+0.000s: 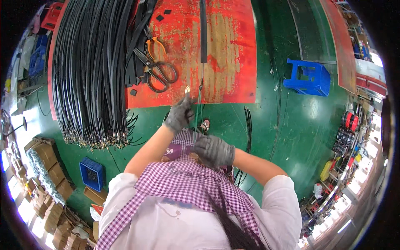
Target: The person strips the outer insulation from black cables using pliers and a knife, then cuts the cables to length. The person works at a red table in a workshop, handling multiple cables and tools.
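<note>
Your left hand (180, 114), gloved in grey, is raised at the near edge of the red table (233, 50), its fingers pinched together on a small pale piece (187, 89) just beside the lower end of a thin cord (199, 106). That cord runs from the black strap (203, 31) lying straight across the table, so the grip appears to keep the line taut and centred before you. Your right hand (214, 151), also gloved, sits low against your checked apron (187, 183), closed into a fist; what it clamps I cannot tell, though the cord seems to lead down toward it. Left of the strap lie black-handled scissors (156, 68) and orange-handled pliers (153, 41), within reach. Further left, a large bundle of black straps (89, 71) hangs over the table edge. A blue stool (308, 77) stands on the green floor to the far right.
</note>
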`<action>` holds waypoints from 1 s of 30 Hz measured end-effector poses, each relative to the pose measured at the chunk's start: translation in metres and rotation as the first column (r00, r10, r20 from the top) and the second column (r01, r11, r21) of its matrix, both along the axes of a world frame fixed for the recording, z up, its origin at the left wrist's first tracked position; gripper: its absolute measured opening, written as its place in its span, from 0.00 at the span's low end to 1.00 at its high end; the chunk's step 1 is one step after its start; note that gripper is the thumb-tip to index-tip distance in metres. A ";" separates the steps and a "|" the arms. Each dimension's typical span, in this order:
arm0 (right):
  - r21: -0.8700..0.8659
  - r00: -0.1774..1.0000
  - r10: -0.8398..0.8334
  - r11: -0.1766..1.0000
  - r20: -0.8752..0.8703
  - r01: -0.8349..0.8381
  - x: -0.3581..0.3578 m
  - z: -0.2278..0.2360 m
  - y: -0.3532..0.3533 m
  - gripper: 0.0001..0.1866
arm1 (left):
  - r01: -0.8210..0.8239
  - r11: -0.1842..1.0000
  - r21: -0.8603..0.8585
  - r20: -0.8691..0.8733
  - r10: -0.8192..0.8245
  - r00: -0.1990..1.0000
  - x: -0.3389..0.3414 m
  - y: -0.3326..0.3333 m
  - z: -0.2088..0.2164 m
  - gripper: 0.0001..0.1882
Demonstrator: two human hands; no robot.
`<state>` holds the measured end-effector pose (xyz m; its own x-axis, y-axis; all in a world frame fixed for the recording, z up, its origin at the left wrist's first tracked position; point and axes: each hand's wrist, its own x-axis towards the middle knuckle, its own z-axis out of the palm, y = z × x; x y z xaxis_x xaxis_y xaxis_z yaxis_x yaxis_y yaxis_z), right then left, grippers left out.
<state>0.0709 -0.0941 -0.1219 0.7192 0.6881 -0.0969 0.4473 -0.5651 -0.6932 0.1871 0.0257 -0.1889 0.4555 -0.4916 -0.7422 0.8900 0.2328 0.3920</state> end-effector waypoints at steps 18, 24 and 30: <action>-0.535 0.690 -0.723 0.597 -0.036 0.598 0.046 -0.048 -0.071 0.20 | 0.178 0.976 0.122 0.046 -0.185 0.982 -0.034 -0.068 0.000 0.14; -0.110 0.638 -0.759 0.650 -0.130 0.752 0.052 -0.061 -0.069 0.16 | 0.076 0.973 0.219 0.013 -0.081 0.997 -0.001 -0.065 -0.001 0.11; 0.370 0.520 -0.802 0.406 -0.295 0.836 0.084 -0.037 -0.064 0.13 | 0.197 0.978 0.066 0.035 -0.199 0.979 0.020 -0.068 -0.028 0.07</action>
<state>0.1545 -0.1582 -0.1592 0.9660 -0.2552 -0.0426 -0.1171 -0.2841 -0.9516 0.2075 -0.0420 -0.2167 0.3845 -0.5285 -0.7569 0.8989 0.0276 0.4373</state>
